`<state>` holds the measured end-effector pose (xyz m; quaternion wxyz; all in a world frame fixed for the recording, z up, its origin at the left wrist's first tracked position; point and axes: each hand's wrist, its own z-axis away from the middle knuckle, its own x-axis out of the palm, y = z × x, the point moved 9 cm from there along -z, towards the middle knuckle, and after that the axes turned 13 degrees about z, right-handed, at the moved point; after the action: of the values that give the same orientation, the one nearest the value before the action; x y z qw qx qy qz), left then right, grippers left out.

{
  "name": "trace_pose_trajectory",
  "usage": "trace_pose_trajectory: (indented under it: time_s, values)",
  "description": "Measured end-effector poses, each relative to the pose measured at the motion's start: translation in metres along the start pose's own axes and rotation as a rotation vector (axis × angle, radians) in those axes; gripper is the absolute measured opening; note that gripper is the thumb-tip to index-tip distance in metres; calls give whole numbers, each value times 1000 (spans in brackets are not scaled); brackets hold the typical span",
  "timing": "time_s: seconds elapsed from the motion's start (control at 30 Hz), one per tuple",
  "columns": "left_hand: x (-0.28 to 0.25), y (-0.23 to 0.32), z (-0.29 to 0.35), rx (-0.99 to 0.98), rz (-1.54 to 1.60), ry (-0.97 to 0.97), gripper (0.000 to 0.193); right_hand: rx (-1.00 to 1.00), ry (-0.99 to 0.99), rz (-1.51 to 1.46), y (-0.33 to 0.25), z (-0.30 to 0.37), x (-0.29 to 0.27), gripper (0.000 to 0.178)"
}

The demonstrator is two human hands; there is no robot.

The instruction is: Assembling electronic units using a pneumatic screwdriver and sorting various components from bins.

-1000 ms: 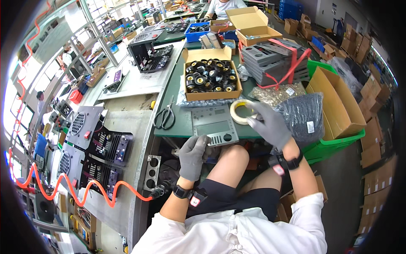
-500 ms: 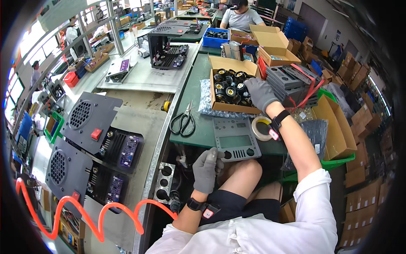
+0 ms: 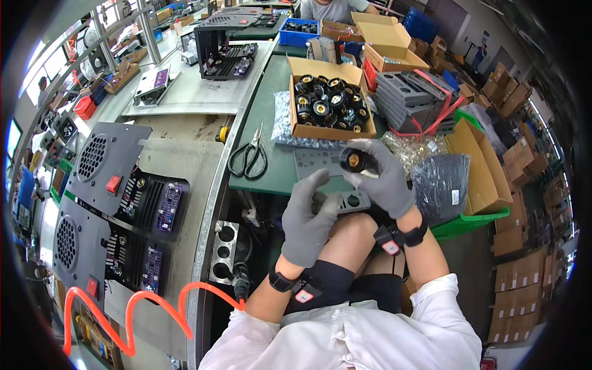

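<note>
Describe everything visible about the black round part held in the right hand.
The black round part is a short cylinder, plastic by its look, with a brass-coloured centre facing the camera. The gloved right hand pinches it just above the grey panel. The left hand holds that panel. Similar parts fill the cardboard box behind.

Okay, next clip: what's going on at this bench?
A seated person in grey gloves works at a green-topped bench. The right hand holds a black round socket connector with a brass centre, like those filling the open cardboard box behind it. The left hand steadies a grey metal panel with round holes at the bench edge. Black-handled scissors lie to the left, untouched.
</note>
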<state>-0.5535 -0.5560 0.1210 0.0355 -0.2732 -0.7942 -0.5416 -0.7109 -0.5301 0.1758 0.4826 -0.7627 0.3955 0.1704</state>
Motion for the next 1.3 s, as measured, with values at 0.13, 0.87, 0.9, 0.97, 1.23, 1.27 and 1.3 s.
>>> trace_pose_trajectory:
  time_s: [0.13, 0.87, 0.9, 0.97, 1.23, 1.27, 1.3]
  values:
    - [18, 15, 8, 105, -201, -74, 39, -133, 203, 234, -30, 22, -11, 47]
    - [35, 6, 14, 120, -98, -129, 28, 506, -107, -585, 39, 51, 40, 33]
    - [37, 3, 16, 86, -82, -138, 28, 498, -104, -588, 41, 47, 42, 33]
    - [33, 5, 16, 64, -64, -106, 28, 234, 90, -427, 26, 36, 24, 30]
    - [10, -46, 8, -527, 783, -5, 22, -378, 167, 244, -44, 35, 5, 28]
    - [13, -52, 10, -597, 1088, 33, 23, -317, 182, 233, -36, 27, 0, 28]
    - [16, -57, 6, -622, 1178, -2, 27, -329, 196, 224, -33, 21, -4, 31]
